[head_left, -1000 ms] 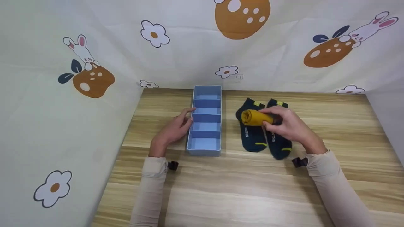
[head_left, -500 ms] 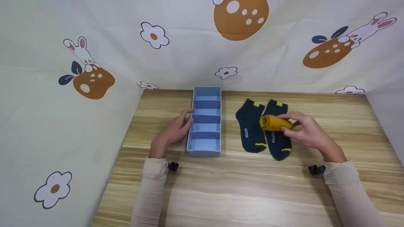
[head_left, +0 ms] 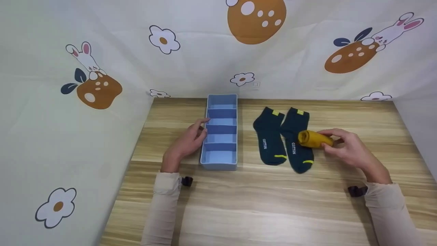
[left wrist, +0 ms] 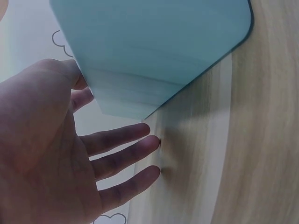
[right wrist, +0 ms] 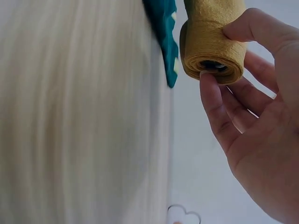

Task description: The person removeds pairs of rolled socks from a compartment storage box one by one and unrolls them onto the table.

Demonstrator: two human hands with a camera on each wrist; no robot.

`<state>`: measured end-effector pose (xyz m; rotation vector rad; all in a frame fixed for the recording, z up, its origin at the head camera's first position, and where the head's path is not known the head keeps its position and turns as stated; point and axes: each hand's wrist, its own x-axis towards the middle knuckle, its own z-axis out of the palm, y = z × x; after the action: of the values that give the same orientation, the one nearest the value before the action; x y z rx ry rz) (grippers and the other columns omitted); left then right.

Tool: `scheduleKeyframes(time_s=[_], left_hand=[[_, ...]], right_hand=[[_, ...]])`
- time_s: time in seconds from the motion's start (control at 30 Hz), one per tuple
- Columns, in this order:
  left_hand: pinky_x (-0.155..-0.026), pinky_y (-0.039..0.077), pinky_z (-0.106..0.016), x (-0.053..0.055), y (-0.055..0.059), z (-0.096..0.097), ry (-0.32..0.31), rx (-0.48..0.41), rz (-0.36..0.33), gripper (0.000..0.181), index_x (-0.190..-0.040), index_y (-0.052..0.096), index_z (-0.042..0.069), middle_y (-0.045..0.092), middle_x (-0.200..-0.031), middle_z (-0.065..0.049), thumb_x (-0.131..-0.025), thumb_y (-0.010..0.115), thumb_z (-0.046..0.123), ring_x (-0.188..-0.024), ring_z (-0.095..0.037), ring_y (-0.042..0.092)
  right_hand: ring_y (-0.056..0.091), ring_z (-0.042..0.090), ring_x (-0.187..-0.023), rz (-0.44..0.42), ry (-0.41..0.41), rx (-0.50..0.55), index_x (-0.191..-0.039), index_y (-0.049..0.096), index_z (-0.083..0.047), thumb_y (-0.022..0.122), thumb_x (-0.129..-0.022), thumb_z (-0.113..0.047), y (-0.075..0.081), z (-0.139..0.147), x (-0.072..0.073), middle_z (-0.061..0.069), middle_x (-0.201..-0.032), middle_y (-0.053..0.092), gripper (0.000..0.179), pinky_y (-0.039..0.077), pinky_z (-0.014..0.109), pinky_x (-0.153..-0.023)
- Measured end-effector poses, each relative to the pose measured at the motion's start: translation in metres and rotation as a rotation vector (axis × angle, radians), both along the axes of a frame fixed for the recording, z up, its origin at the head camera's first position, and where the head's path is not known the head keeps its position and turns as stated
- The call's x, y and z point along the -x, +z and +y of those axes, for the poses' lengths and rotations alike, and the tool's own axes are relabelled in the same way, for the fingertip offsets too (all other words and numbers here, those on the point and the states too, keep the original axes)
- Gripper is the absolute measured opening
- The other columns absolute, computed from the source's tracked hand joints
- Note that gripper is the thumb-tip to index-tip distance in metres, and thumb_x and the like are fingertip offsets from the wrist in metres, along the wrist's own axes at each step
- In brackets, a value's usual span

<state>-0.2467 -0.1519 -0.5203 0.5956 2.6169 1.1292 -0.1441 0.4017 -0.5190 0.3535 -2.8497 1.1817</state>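
Note:
My right hand holds a rolled-up mustard-yellow sock above the right one of two dark green socks. In the right wrist view, thumb and fingers grip one end of the yellow roll, where dark material shows inside the coil. Both the left green sock and the right green sock lie flat side by side, with yellow marks and the word COTTON. My left hand touches the left rim of a blue divided box with thumb and index finger. Its other fingers extend loosely outside the box wall.
The box has several compartments in a row and stands left of the socks on a wooden table. Behind the table hangs a pale cloth printed with flowers, rabbits and brown fruit; it also covers the left side.
My right hand has moved right and slightly nearer, carrying the rolled yellow sock off the left green sock to over the right one. The left hand has stayed at the box.

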Motion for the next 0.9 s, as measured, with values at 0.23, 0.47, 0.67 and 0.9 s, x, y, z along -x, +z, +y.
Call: scheduleKeyframes(time_s=[0.23, 0.47, 0.67, 0.9], left_hand=[[-0.116, 0.052, -0.053, -0.001, 0.000, -0.001, 0.000, 0.016, -0.005, 0.049, -0.164, 0.038, 0.030, 0.064, -0.150, -0.020, -0.116, 0.044, 0.037, -0.138, -0.031, 0.065], [-0.119, 0.049, -0.056, -0.001, 0.002, -0.001, 0.007, 0.045, -0.013, 0.049, -0.165, 0.037, 0.035, 0.061, -0.156, -0.018, -0.116, 0.043, 0.039, -0.144, -0.032, 0.061], [-0.123, 0.041, -0.064, -0.005, 0.011, 0.002, 0.066, 0.168, 0.097, 0.052, -0.165, 0.044, 0.030, 0.043, -0.171, -0.016, -0.114, 0.048, 0.040, -0.155, -0.040, 0.047], [-0.127, 0.032, -0.067, -0.018, 0.040, 0.029, 0.094, 0.214, 0.366, 0.052, -0.161, 0.051, 0.024, 0.036, -0.174, -0.020, -0.110, 0.060, 0.031, -0.159, -0.043, 0.039]], right_hand=[[0.060, -0.006, -0.106, -0.039, -0.029, -0.005, -0.135, 0.075, -0.012, 0.080, -0.097, -0.009, -0.004, 0.017, -0.007, 0.016, -0.136, 0.074, 0.038, 0.052, 0.008, -0.084], [0.058, -0.007, -0.107, -0.063, -0.050, -0.019, -0.135, 0.074, -0.011, 0.080, -0.098, -0.009, -0.009, 0.032, -0.011, 0.018, -0.137, 0.073, 0.038, 0.051, 0.009, -0.083], [0.055, -0.009, -0.110, -0.084, -0.066, -0.029, -0.137, 0.073, -0.012, 0.081, -0.097, -0.007, -0.012, 0.041, -0.012, 0.020, -0.140, 0.071, 0.041, 0.048, 0.007, -0.086], [0.054, -0.009, -0.112, -0.109, -0.057, -0.026, -0.138, 0.072, -0.011, 0.079, -0.098, -0.009, -0.010, 0.041, -0.012, 0.020, -0.143, 0.069, 0.041, 0.045, 0.003, -0.088]])
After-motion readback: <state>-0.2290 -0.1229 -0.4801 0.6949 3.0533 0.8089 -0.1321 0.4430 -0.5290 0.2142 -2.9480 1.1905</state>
